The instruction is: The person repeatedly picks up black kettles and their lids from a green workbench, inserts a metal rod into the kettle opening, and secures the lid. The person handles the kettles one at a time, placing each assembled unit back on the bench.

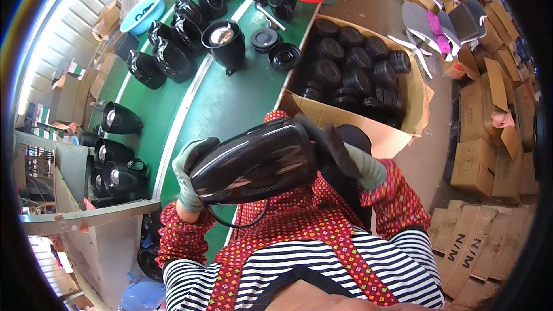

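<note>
A glossy black insulated jug [256, 164] lies on its side in front of my body, held up between my two hands. My left hand [191, 164], in a grey-green glove with a dark palm, is closed round its left end. At the other end, the dark gloved fingers of my right hand [340, 152] curl against the rim; they are slightly blurred, and part of that end is hidden. A thin black loop [239, 226] hangs below the jug. On the green bench nearby stands an open black jug [224, 45] with a shiny silver inside.
Black lids [283, 56] lie on the green bench [199, 112]. More jugs [173, 57] stand in rows along it. A cardboard box [345, 112] full of stacked black lids is at the bench's right edge. Cartons [472, 161] and a grey chair [426, 26] are farther right.
</note>
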{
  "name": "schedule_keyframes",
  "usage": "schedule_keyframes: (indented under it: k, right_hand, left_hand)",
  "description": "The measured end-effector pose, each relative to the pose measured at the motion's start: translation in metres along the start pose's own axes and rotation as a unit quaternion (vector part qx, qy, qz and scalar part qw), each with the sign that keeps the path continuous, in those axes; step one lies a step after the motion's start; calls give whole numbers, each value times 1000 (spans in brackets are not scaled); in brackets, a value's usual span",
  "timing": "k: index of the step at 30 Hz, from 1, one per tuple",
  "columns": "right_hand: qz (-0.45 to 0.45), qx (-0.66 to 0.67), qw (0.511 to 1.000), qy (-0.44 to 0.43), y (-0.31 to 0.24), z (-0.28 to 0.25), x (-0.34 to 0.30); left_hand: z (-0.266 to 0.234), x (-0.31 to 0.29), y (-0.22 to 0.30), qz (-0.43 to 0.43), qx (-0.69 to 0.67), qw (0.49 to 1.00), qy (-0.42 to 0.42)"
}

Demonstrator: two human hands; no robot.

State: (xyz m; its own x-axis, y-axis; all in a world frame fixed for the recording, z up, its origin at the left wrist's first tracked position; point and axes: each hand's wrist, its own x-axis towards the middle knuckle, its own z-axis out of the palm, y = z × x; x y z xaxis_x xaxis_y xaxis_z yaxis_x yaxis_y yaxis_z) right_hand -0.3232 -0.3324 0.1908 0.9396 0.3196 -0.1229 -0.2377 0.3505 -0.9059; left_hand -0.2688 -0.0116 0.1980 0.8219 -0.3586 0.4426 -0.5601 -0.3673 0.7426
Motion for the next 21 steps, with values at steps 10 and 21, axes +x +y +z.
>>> schedule_keyframes:
  k: [10, 21]
  right_hand:
    - [-92, 72, 993, 4, 40, -14, 8]
    - [-413, -307, 857, -18, -3, -1, -5]
  left_hand:
    - [-4, 38, 43, 216, 176, 958, -72]
    - [24, -42, -93, -136, -213, 960, -122]
